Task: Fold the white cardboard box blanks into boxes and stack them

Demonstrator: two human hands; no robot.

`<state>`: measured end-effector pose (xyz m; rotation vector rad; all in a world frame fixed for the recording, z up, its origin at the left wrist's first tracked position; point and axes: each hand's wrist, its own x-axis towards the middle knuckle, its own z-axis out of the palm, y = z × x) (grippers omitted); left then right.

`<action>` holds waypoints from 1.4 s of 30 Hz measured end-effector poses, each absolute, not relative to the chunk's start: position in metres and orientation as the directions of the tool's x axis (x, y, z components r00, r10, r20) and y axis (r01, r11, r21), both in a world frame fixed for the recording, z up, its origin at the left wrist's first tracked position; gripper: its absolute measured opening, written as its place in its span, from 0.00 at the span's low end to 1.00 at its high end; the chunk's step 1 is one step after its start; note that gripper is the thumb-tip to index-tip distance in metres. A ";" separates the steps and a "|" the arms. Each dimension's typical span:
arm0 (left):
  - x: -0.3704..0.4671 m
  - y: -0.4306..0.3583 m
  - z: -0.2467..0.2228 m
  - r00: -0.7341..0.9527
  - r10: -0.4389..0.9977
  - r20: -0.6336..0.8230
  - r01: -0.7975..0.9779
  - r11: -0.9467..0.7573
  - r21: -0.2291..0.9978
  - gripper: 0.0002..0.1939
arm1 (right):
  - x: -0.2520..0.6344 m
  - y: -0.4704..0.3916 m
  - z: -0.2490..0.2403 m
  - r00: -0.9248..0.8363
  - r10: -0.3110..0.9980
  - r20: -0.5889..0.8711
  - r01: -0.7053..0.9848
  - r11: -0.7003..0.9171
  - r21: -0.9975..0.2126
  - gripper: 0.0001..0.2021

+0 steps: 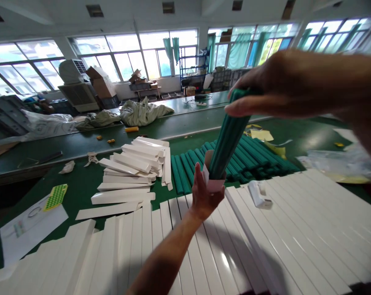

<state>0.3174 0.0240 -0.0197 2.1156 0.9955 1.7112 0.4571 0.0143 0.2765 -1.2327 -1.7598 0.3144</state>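
Note:
My left hand is wrapped round the top of a narrow white box with an open end and a raised flap. A dark green ribbed bundle stands tilted with its lower end inside that box opening. Its upper end is gripped between the thumb and fingers of my right hand. Behind the box, more green ribbed pieces lie side by side on the green table. Loose white boxes are piled left of them. The box's lower part is hidden behind my left hand.
Long white boxes lie in rows across the near table. A white tape dispenser rests on them. At left are a paper and a green sticker sheet. Plastic bags lie at right.

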 end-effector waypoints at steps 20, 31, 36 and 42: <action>0.297 0.025 -0.021 0.224 0.549 0.805 0.292 -0.826 0.482 0.48 | 0.399 0.003 0.015 0.338 0.940 0.042 -0.288 0.146 -0.946 0.24; 0.291 0.029 0.017 0.092 0.768 0.634 0.075 -0.641 0.764 0.18 | 0.380 0.019 0.033 0.493 0.843 0.214 -0.244 0.371 -0.896 0.09; 0.292 0.034 0.020 0.049 0.812 0.582 0.078 -0.584 0.808 0.17 | 0.381 0.023 0.036 0.437 0.870 0.228 -0.267 0.367 -0.891 0.10; 0.276 0.043 0.029 0.250 0.585 0.772 0.275 -0.807 0.522 0.21 | 0.383 0.028 0.031 0.504 0.795 0.339 -0.108 0.447 -0.888 0.07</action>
